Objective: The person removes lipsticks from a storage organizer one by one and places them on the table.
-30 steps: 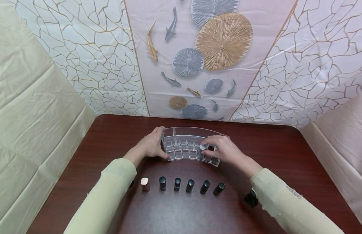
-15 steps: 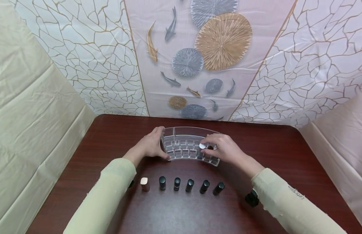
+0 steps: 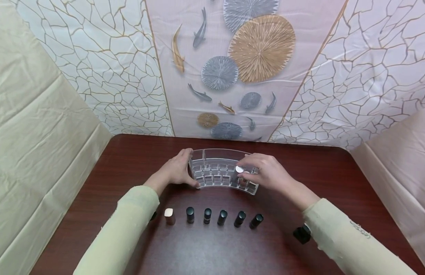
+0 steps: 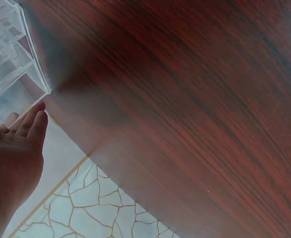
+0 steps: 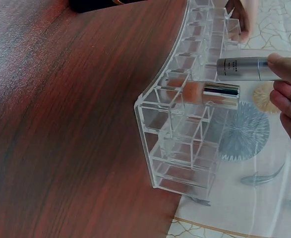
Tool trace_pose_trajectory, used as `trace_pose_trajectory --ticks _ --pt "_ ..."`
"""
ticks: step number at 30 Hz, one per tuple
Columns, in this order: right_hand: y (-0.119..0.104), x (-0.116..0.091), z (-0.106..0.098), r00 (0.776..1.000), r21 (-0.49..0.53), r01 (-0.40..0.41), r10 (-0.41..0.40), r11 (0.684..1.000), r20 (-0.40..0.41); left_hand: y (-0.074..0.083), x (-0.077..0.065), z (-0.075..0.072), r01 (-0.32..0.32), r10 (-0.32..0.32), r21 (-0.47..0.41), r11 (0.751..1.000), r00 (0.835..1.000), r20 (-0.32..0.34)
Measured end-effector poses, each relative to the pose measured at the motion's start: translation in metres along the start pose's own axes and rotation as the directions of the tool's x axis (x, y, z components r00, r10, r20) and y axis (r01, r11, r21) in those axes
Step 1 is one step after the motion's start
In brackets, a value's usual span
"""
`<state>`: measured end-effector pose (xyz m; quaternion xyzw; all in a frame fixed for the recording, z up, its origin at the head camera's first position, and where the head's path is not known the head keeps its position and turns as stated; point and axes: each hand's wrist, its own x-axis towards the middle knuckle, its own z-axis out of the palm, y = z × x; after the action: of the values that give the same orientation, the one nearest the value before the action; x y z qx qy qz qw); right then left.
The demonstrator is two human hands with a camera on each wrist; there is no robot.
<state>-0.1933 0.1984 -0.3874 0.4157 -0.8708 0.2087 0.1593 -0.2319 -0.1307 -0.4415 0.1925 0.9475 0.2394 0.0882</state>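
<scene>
A curved clear organizer (image 3: pixel 212 186) with rows of small compartments stands toward the back of the table. My left hand (image 3: pixel 179 168) grips its left end, thumb at the front corner and fingers at the back; the left wrist view shows those fingers against the side wall. Over its right part, my right hand (image 3: pixel 264 172) pinches a silver cosmetic tube (image 5: pixel 242 68) by one end between thumb and fingers. The tube's other end points toward the compartments. Close beside it, a peach-coloured tube with a shiny silver cap (image 5: pixel 222 94) stands in a front-row compartment.
Nearer the front edge stands a row of lipsticks: one with a rose-gold cap (image 3: pixel 169 216) at the left, then several black ones, from a black lipstick (image 3: pixel 190 215) to the rightmost black lipstick (image 3: pixel 256 221). A patterned cloth (image 3: pixel 219 72) hangs behind the table.
My right hand has shifted slightly up and to the right with the silver tube, and more of the tube's side shows. My left hand and the organizer have stayed in place.
</scene>
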Motion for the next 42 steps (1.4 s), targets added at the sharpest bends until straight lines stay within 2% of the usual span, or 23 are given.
trace_pose_trajectory --ticks 10,21,31,42 --pt "-0.012 -0.007 -0.011 0.999 0.015 0.034 -0.034 0.999 0.017 0.0 0.0 0.0 -0.002 0.002 0.001 1.0 1.0 0.001" --pt "-0.017 -0.019 -0.016 0.99 -0.006 0.142 -0.142 0.99 -0.022 -0.003 0.001 0.001 -0.016 0.016 0.007 1.0 1.0 -0.007" --pt "-0.024 -0.032 -0.028 0.98 -0.023 0.186 -0.187 0.982 -0.063 -0.003 0.001 0.001 -0.023 0.023 0.007 1.0 1.0 -0.006" --pt "-0.022 -0.055 -0.041 0.983 -0.023 0.153 -0.155 0.988 -0.101 -0.002 0.001 0.0 -0.012 0.012 0.002 1.0 1.0 0.003"
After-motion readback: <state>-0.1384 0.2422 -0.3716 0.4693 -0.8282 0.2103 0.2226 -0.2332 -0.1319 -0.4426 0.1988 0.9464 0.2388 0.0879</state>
